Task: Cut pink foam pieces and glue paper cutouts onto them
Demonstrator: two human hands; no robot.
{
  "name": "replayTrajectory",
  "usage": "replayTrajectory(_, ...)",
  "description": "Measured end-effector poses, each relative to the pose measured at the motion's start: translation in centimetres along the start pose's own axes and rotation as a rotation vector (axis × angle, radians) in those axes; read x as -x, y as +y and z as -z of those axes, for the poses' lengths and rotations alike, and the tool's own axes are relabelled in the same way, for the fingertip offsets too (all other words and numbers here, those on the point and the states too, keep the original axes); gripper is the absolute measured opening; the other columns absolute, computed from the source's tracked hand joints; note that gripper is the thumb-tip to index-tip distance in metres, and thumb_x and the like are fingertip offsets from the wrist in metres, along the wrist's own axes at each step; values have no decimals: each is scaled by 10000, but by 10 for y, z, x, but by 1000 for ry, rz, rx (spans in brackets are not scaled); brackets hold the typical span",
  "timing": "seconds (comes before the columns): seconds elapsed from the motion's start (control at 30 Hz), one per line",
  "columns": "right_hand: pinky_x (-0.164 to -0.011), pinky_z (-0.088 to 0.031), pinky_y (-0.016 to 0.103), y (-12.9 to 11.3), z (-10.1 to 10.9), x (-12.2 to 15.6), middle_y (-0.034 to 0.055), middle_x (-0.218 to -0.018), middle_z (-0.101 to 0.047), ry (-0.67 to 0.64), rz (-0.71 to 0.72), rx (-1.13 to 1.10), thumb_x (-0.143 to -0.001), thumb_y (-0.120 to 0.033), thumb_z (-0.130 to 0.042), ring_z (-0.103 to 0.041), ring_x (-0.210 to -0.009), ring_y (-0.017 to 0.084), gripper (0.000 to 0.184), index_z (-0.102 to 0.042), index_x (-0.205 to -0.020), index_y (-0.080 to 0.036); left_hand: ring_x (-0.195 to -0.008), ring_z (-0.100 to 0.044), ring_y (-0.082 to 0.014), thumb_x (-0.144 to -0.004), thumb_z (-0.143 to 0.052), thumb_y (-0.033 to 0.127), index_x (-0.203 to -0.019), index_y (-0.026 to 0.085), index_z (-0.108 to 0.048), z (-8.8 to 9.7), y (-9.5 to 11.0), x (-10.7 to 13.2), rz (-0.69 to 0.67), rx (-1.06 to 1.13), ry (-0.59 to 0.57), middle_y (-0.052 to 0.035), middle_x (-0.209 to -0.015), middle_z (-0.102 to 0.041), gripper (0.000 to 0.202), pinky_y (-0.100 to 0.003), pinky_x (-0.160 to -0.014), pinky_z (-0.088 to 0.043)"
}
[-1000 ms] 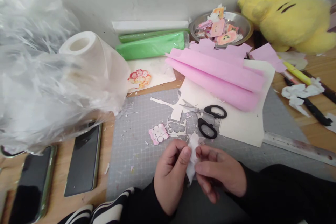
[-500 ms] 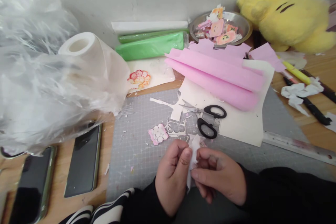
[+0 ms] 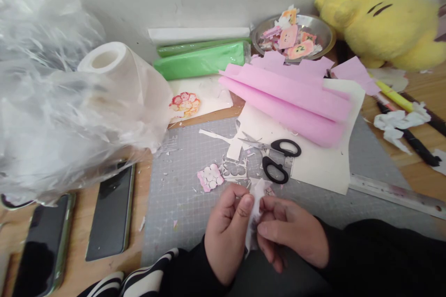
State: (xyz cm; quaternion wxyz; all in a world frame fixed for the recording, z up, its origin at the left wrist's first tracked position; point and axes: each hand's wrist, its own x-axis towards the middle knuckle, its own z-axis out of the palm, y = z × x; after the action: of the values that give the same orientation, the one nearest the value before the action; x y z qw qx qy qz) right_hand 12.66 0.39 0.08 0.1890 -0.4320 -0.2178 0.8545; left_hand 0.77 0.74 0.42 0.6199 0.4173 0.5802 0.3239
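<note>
Low in the middle of the view, a crumpled white piece of tissue [image 3: 255, 218] is between my two hands. My left hand [image 3: 226, 236] is closed on its left edge, thumb on top. The fingers of my right hand [image 3: 296, 231] pinch its right side, and some fingertips are hidden behind it. Just beyond lie a small pink-and-white cutout with rounded shapes [image 3: 210, 178], a white paper scrap with a cut-out hole [image 3: 243, 161] and black-handled scissors [image 3: 270, 147]. A small patterned piece, partly covered, shows behind the tissue.
A grey cutting mat [image 3: 181, 148] lies beneath. Pink paper [image 3: 285, 97] rests on a white sheet [image 3: 324, 167], with a metal ruler [image 3: 393, 192] at right. Phones [image 3: 109, 213], a plastic bag [image 3: 45, 125] and a white roll [image 3: 139, 88] stand left. A metal bowl [image 3: 329, 37] holds paper pieces.
The tissue's lower part has tilted slightly left and spread a little. My right thumb has shifted slightly right along it. Both hands keep hold; the other things have not moved.
</note>
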Motion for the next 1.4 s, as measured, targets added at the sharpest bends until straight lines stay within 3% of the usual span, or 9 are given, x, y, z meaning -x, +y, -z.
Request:
replayTrajectory(0.13,-294,-300,130,2,2,-1,-64,-393,-518,6,25,27,-592,-189,-473,-411,-273,36,85,-415,-643,-153,-495,-371,-86,-773,-435,356,-651,184,-456,1,-1,1,-25,-32,-51,48,-517,-403,212,-187,-487,-333)
replayTrajectory(0.43,-269,-273,123,-1,0,-1,-75,-329,-477,29,-7,17,-546,-161,-411,-368,-234,30,19,-403,-563,-158,-476,-356,-76,-784,-419,357,-652,178,-442,1,-3,1,-24,-20,-24,52,-511,-401,224,-179,-470,-322)
replayTrajectory(0.87,-270,-312,114,11,-5,3,-90,-322,-467,26,-117,118,-487,-82,-368,-374,-240,29,129,-427,-579,-151,-479,-336,-72,-764,-445,329,-618,173,-441,0,-1,0,-65,-8,38,58,-508,-368,214,-169,-464,-327)
replayTrajectory(1.03,-259,-273,114,6,0,1,-80,-373,-511,36,8,79,-588,-144,-428,-399,-250,40,115,-407,-700,-162,-489,-380,-80,-779,-427,336,-643,177,-451,0,-2,0,-50,-48,-52,51,-514,-410,210,-183,-485,-334)
replayTrajectory(1.13,-249,-259,114,4,3,0,-66,-380,-522,0,-4,79,-640,-177,-418,-406,-249,45,79,-404,-716,-159,-505,-392,-84,-778,-431,333,-637,175,-464,0,-2,0,-69,-116,-85,44,-525,-428,214,-191,-505,-334)
replayTrajectory(1.4,-238,-250,114,7,-4,3,-76,-320,-480,-23,-119,131,-537,-101,-345,-355,-206,37,82,-384,-570,-166,-476,-337,-78,-759,-444,352,-620,178,-450,0,0,-2,-47,-42,41,58,-501,-369,223,-177,-463,-321)
